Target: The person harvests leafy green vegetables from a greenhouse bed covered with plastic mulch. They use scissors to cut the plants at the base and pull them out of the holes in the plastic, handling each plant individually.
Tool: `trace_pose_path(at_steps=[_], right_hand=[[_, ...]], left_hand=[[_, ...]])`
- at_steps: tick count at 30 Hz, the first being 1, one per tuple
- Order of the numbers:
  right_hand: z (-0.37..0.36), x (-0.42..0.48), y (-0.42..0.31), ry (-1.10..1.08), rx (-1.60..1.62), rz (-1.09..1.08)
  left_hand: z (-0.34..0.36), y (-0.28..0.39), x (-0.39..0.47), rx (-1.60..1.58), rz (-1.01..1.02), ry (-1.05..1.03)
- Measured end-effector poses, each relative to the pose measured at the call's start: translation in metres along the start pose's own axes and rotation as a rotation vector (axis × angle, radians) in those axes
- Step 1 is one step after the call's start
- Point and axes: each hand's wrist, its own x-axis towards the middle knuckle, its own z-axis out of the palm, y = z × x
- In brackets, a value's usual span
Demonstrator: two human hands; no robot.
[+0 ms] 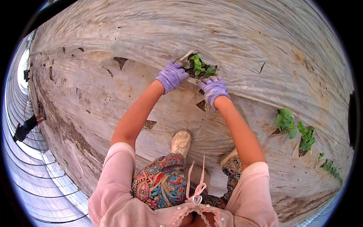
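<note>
A young leafy green seedling (198, 64) stands in a torn hole in pale plastic mulch film (158, 34), with dark soil around its base. My left hand (172, 76), in a purple knit glove with greyish fingertips, grips the film at the hole's left edge. On the near right side of the hole, my right hand (214, 88) wears a matching glove. Its fingers curl over the film's near edge, close to a low leaf. Between both hands that edge looks drawn taut. The fingertips are partly hidden by film and leaves.
More leafy plants (284, 120) grow through holes in a row at right. Small tears, including one dark tear (121, 62), dot the film. My shoe (181, 142) rests on it. Far left, another person (26, 128) stands near the greenhouse's hooped wall (42, 184).
</note>
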Motion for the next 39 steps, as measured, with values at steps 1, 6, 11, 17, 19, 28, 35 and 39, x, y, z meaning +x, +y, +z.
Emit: trace_pose_path(at_steps=[1, 6, 11, 17, 19, 28, 35, 39], right_hand=[[0.001, 0.000, 0.004, 0.024, -0.009, 0.027], [0.014, 0.002, 0.044, 0.055, 0.141, 0.190], [0.005, 0.002, 0.051, 0.065, 0.181, 0.286], [-0.013, 0.021, 0.042, 0.254, 0.550, 0.510], [-0.015, 0.028, 0.035, 0.272, 0.501, 0.441], [0.008, 0.059, -0.027, -0.273, 1.945, 0.525], [0.034, 0.075, -0.053, 0.064, 2.822, 0.377], [0.049, 0.079, -0.046, 0.095, 3.021, 0.237]], left_hand=[[0.006, -0.006, -0.007, 0.020, -0.026, -0.069], [0.020, -0.027, -0.014, 0.081, -0.070, 0.138], [0.029, -0.037, -0.015, 0.034, -0.148, 0.208], [0.017, -0.023, 0.021, -0.297, -0.540, 0.179], [-0.003, -0.013, 0.031, -0.342, -0.624, -0.013], [0.004, 0.010, 0.007, -0.029, -0.392, -0.093], [0.040, 0.004, -0.015, -0.097, -0.496, 0.354], [0.050, 0.001, -0.015, -0.131, -0.489, 0.457]])
